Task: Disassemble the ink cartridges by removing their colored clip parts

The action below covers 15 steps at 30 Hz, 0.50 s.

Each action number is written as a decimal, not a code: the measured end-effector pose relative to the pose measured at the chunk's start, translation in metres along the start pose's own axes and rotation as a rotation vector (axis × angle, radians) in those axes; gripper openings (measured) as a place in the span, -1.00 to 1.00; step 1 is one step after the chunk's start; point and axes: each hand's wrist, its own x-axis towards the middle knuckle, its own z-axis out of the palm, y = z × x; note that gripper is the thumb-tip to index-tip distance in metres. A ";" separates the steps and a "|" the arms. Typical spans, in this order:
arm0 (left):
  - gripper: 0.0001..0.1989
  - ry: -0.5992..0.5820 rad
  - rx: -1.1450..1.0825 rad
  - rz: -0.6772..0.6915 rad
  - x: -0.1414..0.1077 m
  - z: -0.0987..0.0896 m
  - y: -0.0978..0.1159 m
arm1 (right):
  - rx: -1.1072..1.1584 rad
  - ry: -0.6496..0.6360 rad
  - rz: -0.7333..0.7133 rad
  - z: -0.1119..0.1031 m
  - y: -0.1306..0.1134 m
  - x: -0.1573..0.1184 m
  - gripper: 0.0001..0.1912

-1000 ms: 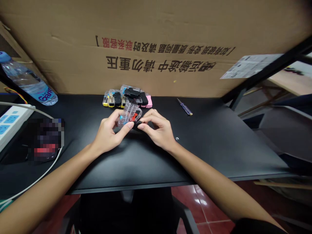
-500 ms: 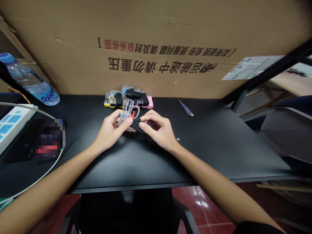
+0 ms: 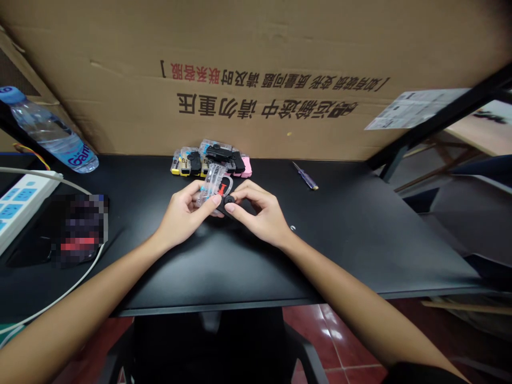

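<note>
Left fingers [image 3: 208, 206] hold a clear plastic case [image 3: 210, 181] while right fingers [image 3: 237, 212] grip a black part [image 3: 229, 199].

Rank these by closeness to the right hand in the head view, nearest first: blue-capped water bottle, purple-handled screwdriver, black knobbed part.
1. Black knobbed part: at the fingertips of the right hand, on its left side.
2. Purple-handled screwdriver: on the table, beyond the hand to its right.
3. Blue-capped water bottle: far left, by the cardboard.
</note>
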 end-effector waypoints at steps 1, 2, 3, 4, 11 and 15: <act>-0.59 0.005 -0.006 0.000 0.000 0.000 0.000 | 0.003 -0.008 0.005 -0.001 0.000 0.000 -0.77; -0.59 0.009 -0.012 -0.001 0.001 0.000 0.000 | 0.008 -0.015 0.013 -0.002 0.000 0.001 -0.74; -0.59 0.010 -0.018 -0.003 0.001 -0.001 -0.001 | 0.014 -0.019 0.025 -0.003 0.001 0.001 -0.70; -0.59 0.010 -0.023 -0.005 0.001 -0.001 -0.001 | 0.023 -0.021 0.041 -0.004 0.000 0.002 -0.67; -0.57 -0.028 -0.018 -0.025 -0.001 0.000 -0.002 | 0.082 -0.030 0.154 -0.001 -0.002 0.003 -0.46; -0.57 -0.062 -0.012 -0.049 -0.002 0.002 -0.002 | 0.080 -0.033 0.222 0.002 -0.002 0.002 -0.37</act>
